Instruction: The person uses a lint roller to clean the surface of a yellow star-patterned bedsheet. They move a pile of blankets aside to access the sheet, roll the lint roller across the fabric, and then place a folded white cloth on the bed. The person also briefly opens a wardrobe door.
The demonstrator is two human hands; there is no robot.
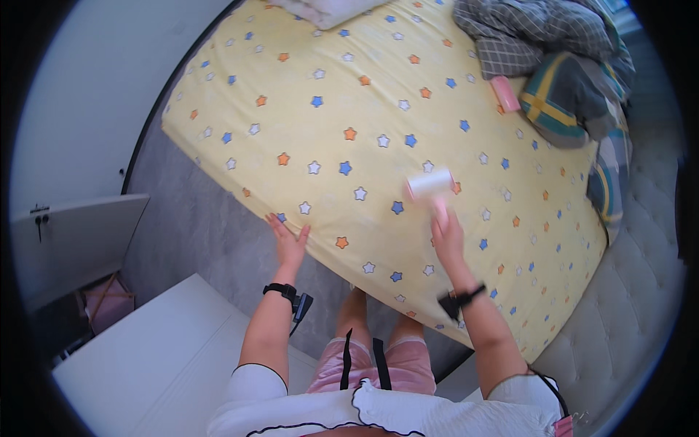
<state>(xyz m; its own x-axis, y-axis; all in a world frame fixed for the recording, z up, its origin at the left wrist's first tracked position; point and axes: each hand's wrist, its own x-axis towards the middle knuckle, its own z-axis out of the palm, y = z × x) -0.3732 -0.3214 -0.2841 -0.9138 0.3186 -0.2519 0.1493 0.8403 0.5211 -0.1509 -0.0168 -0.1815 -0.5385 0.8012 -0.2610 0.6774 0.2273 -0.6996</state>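
Note:
My right hand (450, 243) grips the pink handle of a lint roller (430, 184) over the bed. The white roll is slightly blurred, and I cannot tell whether it touches the sheet. Beneath it spreads a yellow fitted sheet (327, 120) printed with orange, blue and white stars. At the near edge of the mattress, my left hand (288, 243) rests against the sheet with its fingers apart, holding nothing. Each wrist wears a black strap with a small device.
Upper right, a grey checked blanket (524, 33) and a plaid bundle (568, 104) lie heaped beside a pink case (505, 94). A tufted headboard (611, 295) borders the right side. White furniture (164, 349) stands at lower left, near grey floor (202, 235). Folded bedding (327, 11) sits at the top.

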